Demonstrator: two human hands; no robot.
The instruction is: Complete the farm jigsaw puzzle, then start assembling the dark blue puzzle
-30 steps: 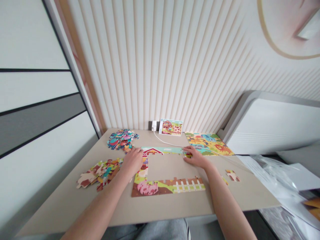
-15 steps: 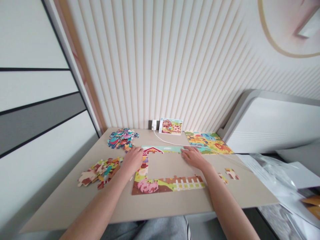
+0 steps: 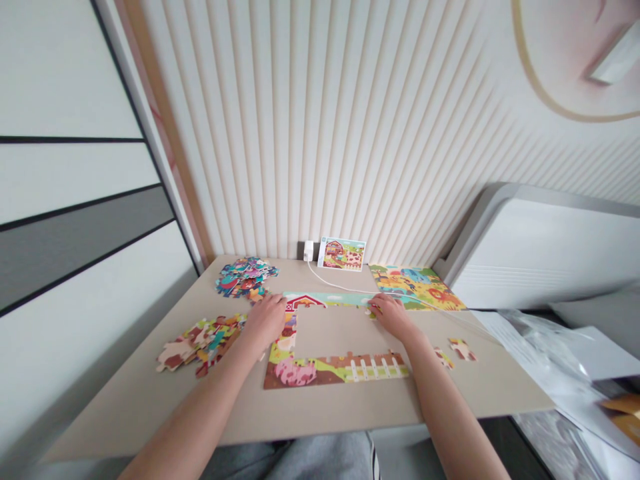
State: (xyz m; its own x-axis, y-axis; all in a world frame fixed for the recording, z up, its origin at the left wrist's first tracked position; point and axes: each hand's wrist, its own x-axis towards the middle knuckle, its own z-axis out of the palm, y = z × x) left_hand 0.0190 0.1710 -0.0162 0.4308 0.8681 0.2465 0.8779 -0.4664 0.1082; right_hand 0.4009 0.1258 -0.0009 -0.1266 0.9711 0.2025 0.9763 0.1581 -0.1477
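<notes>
A partly assembled farm jigsaw puzzle [image 3: 327, 369] lies on the table as a border of joined pieces around a bare middle, with a barn along its top and a pink pig and white fence below. My left hand [image 3: 270, 317] lies on its upper left corner, fingers stretched out and holding nothing. At the upper right, the fingers of my right hand [image 3: 393, 313] are curled on a small green puzzle piece [image 3: 371, 312] by the border's inner edge. My palm hides part of that top strip.
Loose farm pieces [image 3: 203, 343] and a blue-purple pile [image 3: 245, 277] lie left. A picture card [image 3: 343, 254] leans against the wall beside a white charger [image 3: 309, 251], whose cable crosses the table. A finished animal puzzle [image 3: 420, 287] lies back right; loose pieces [image 3: 463, 349] lie right.
My right hand has shifted slightly right and its fingers have curled in, showing a green piece at their tips. My left hand has stayed in place.
</notes>
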